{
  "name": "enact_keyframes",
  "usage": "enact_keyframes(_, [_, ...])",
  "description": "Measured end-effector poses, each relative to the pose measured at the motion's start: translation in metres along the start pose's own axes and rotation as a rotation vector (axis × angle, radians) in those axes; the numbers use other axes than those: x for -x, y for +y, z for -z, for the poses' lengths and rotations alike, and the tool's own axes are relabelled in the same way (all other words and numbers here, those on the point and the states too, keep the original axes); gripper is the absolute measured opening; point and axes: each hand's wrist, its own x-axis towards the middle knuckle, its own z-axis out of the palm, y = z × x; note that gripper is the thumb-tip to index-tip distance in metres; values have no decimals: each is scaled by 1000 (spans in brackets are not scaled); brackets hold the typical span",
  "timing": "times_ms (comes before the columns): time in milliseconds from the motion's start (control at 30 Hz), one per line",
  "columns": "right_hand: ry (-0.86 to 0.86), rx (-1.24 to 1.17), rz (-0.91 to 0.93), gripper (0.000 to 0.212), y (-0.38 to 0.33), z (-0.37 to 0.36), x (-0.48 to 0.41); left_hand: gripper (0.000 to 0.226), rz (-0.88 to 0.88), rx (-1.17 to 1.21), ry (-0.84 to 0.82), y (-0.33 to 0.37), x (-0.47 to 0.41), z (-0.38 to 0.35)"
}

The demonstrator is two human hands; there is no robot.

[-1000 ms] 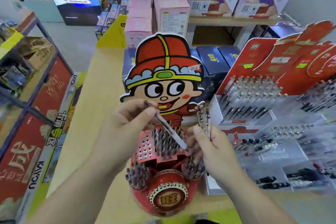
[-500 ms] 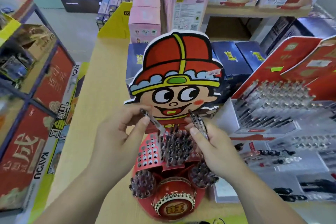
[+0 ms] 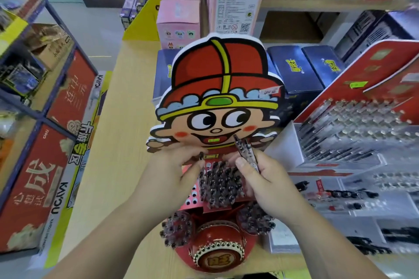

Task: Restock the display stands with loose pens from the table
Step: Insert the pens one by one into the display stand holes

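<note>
A red cardboard display stand with a cartoon boy's head board stands on the wooden table in front of me. Its perforated red top holds several dark-capped pens. My left hand pinches one pen upright at the stand's back left rows; only the pen's dark cap shows above my fingers. My right hand grips a small bundle of clear pens, tilted up and to the left over the stand's right side.
A second red tiered pen stand stands to the right, with loose pens on clear trays below it. Dark blue boxes and pink boxes sit behind. Red cartons line the left aisle.
My left hand lowered its pen from a slant above the stand down into the back left rows. My right hand kept its bundle and shifted slightly.
</note>
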Motion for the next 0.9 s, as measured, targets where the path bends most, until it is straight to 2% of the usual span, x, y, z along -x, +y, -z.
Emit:
enact_keyframes(133, [69,-30,26,54,1,1,4,18,0,-12,-32,0,-7,-1])
enact_keyframes(267, [116,-45,27,55,5,0,8,17,-1,-5,-60,0,-8,1])
enact_keyframes(433, [131,-60,-4,42,3,0,12,20,-23,-35,-30,-1,-3,0])
enact_keyframes(600, [131,-66,10,28,0,0,17,22,-40,-62,-82,0,-4,-3])
enact_keyframes(733, [169,-61,-2,27,5,2,18,12,-1,-49,-132,-2,-5,-5])
enact_keyframes(833, [185,-82,-7,38,5,4,20,26,7,-64,-156,-2,-5,-10])
enact_keyframes(900, [171,-136,-7,38,4,4,22,18,33,-52,-116,1,-4,-12])
